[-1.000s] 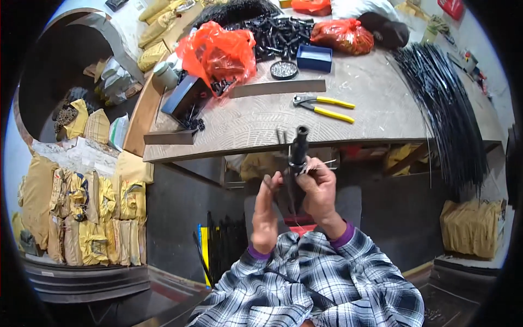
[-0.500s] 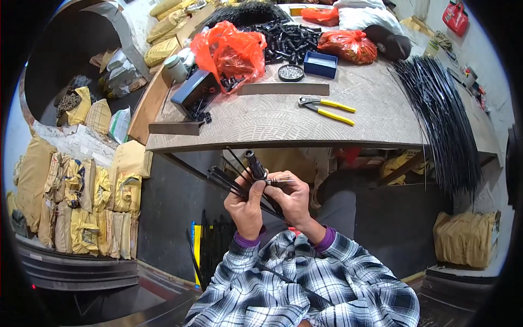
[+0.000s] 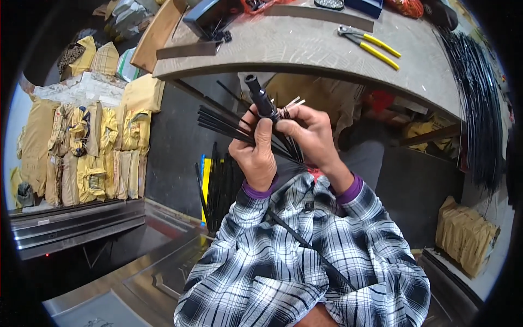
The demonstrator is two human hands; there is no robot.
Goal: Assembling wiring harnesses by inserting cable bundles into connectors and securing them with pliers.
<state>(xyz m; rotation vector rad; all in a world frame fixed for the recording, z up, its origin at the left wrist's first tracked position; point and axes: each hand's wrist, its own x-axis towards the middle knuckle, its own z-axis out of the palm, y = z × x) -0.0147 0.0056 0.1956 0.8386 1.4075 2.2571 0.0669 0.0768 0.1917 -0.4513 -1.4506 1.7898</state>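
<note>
In front of my chest, below the table edge, my left hand is closed round a black stepped plastic tube, its thumb pressed on the collar. Thin black rods fan out to the left behind that hand, and some run down between both hands. On the other side of the collar, my right hand pinches with thumb and forefinger. Pale metallic rod tips stick out above these fingers. What exactly the pinch holds is partly hidden; it appears to be the thin rods.
Yellow-handled pincers lie on the table. A big bundle of black rods hangs over its right edge. More rods stand beside a yellow strip at lower left. Wrapped parcels are stacked left, another bundle at right.
The view has tipped downward, so the table sits higher in the picture and its far side is cut off. Both hands keep hold of the tube and rods, with little change in grip.
</note>
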